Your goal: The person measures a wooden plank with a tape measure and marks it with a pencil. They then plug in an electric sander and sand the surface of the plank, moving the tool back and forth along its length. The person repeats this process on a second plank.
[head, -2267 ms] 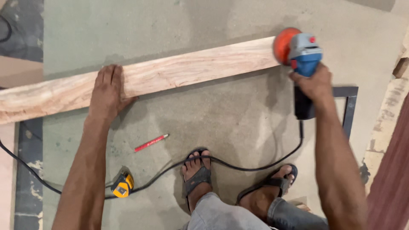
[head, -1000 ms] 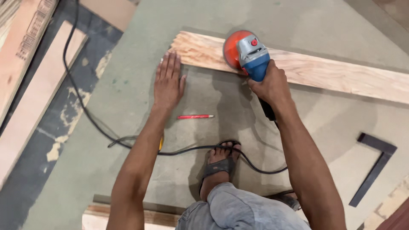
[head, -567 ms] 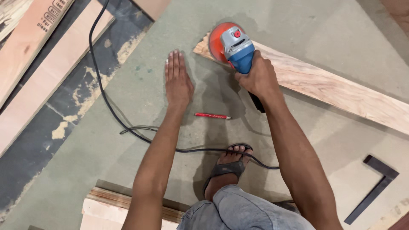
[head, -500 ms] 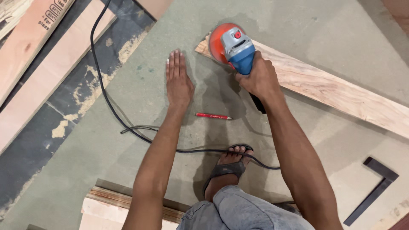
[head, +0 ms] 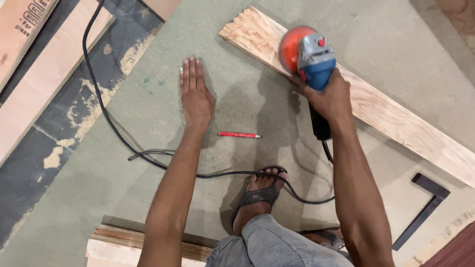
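A long pale wooden plank (head: 386, 116) lies slanted across a grey-green board on the floor. My right hand (head: 329, 96) grips a blue and grey angle grinder (head: 311, 62) whose orange disc (head: 291, 45) rests on the plank's near edge, a little in from its left end. My left hand (head: 194, 94) lies flat on the board, fingers together, left of the plank and not touching it. A red pencil (head: 239, 134) lies just right of my left wrist.
The grinder's black cable (head: 148, 155) loops over the board and under my sandalled foot (head: 260, 195). A dark metal try square (head: 420, 207) lies at lower right. Wood boards (head: 44, 74) lie at the left, and another wooden piece (head: 123, 244) sits near my knee.
The grinder has slid right along the plank, away from its left end, which now shows bare. My left hand stays flat on the board, off the plank it pressed earlier.
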